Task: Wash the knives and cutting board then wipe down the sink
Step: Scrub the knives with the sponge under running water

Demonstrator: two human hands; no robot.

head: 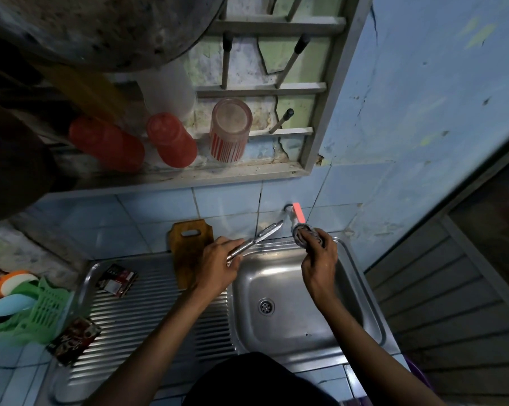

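Head view, looking down on a steel sink unit set against a blue tiled wall. Left hand, fingers curled round the handles, grips the knives over the back left corner of the basin, blades pointing toward the tap; how many knives are in the bundle cannot be told for certain. Right hand, likewise curled, holds a grey scouring pad up just below the tap's spout at the back edge of the basin. No stream of water is clearly visible. Cutting board, wooden with a handle slot, stands on the drainboard's back edge beside the basin and leans on the wall tiles, partly hidden by the left hand. Sink basin appears bare apart from its drain. Judged from this arrangement, the work is at an early stage: the knives are in hand for washing, the board looks untouched, and wiping the sink remains. Ribbed drainboard carries two small dark packets, one near its back left corner and one at its left edge. Beyond that edge sits a green plastic basket with coloured utensils. Above the tiles, a ledge under a barred window holds two red tumblers and a striped tumbler, all upturned. Lighting is dim; wall paint is cracked and stained.
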